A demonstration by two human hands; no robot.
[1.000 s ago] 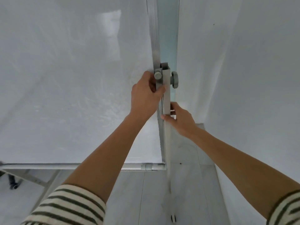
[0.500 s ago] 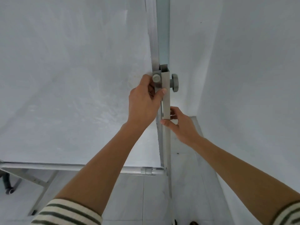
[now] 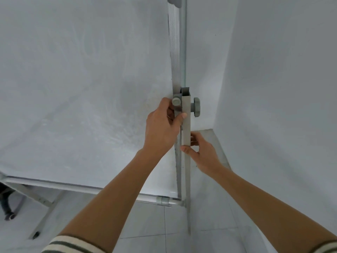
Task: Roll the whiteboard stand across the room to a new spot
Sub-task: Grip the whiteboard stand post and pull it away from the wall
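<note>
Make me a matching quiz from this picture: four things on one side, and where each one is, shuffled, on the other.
Things:
1. left hand
2. right hand
3. side knob
4. caster

Places:
A. on the floor at far left
B. sticking out to the right of the post
C. gripping the post just under the front knob
D. holding the post lower down, from the right

Pairs: 1-C, 2-D, 3-B, 4-A
</note>
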